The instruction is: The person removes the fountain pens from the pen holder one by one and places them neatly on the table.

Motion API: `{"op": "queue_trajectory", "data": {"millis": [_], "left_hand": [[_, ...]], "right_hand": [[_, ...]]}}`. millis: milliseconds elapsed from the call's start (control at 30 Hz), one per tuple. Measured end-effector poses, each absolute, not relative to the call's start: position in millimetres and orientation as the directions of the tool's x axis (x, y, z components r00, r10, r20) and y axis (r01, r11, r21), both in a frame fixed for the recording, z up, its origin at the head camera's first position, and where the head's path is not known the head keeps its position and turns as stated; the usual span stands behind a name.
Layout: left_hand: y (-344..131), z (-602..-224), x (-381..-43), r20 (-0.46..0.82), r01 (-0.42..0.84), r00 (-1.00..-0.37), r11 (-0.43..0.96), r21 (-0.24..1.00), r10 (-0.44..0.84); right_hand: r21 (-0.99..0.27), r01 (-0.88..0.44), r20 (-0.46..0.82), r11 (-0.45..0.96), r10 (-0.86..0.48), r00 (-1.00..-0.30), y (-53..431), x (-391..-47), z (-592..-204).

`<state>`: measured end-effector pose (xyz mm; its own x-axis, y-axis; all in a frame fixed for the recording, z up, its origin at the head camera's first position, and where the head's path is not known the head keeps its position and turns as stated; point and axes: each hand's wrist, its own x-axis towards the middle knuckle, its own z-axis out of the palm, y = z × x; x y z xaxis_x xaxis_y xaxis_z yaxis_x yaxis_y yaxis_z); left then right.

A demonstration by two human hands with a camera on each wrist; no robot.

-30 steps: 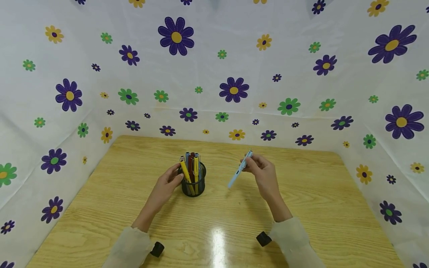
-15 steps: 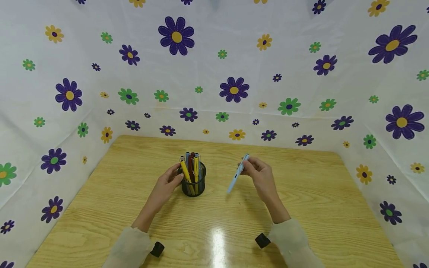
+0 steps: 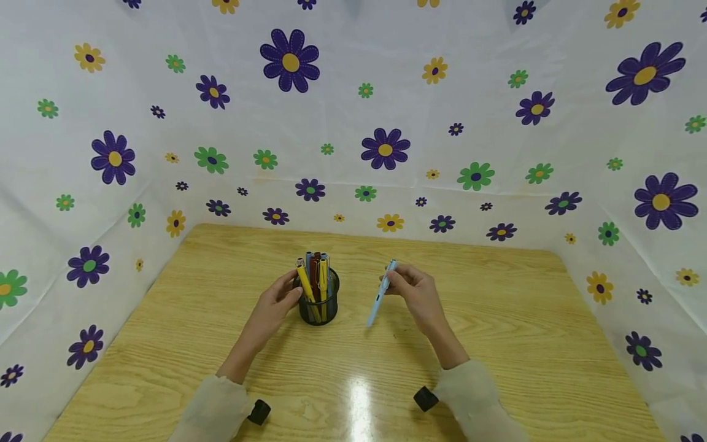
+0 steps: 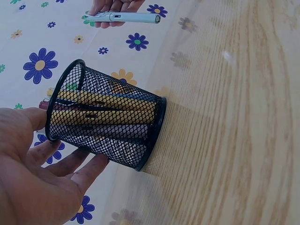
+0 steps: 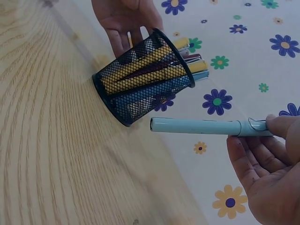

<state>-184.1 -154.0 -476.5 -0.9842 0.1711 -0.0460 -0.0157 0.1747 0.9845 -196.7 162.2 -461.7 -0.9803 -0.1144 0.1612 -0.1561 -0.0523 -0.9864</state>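
Observation:
A black mesh pen holder (image 3: 328, 309) stands upright on the table, left of its middle. Yellow, dark red and blue pens (image 3: 315, 273) lean in it, caps above the rim. My left hand (image 3: 272, 307) holds the holder's left side; in the left wrist view the thumb lies at the rim and fingertips (image 4: 96, 164) reach the mesh lower down. To the right, my right hand (image 3: 421, 299) pinches a light blue pen (image 5: 197, 126) near its clip end, between thumb and fingers. That pen slants above the table, its plain end pointing down toward the holder's side.
The wood-grain table (image 3: 530, 319) is enclosed at the back and both sides by a white flower-printed cloth (image 3: 342, 110). Black wrist cameras (image 3: 425, 399) sit by both pale sleeves (image 3: 477, 393), low over the table's near part.
My right hand has moved left and a little nearer to me with the light blue pen, which now stands steeper. The left hand and the pen holder have kept their place.

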Motion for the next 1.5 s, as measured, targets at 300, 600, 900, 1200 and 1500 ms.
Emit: {"op": "queue_trajectory", "data": {"millis": [300,600,900,1200,1500], "left_hand": [[-154.3,-476.0,-183.1,-0.047,-0.015,-0.984,0.183,0.983,0.169],[-154.0,-475.2,-183.2,-0.052,-0.020,-0.986,0.194,0.981,0.161],[-153.2,-475.0,-182.7,-0.045,-0.015,-0.984,0.175,0.984,0.170],[-153.7,-475.2,-182.3,-0.049,-0.017,-0.985,0.191,0.981,0.168],[-154.1,-476.9,-182.2,-0.042,-0.008,-0.986,0.207,0.978,0.161]], "right_hand": [[-0.990,-0.131,0.138,-0.057,-0.151,-0.979,152.6,-200.6,-468.0],[-0.994,-0.087,0.096,-0.058,-0.180,-0.979,143.8,-205.6,-471.4],[-0.998,-0.041,0.051,-0.050,-0.202,-0.978,139.3,-208.7,-476.0],[-0.999,-0.009,0.018,-0.041,-0.207,-0.978,137.4,-213.1,-482.4],[-0.999,0.006,0.002,-0.037,-0.217,-0.976,136.6,-214.2,-485.5]]}}
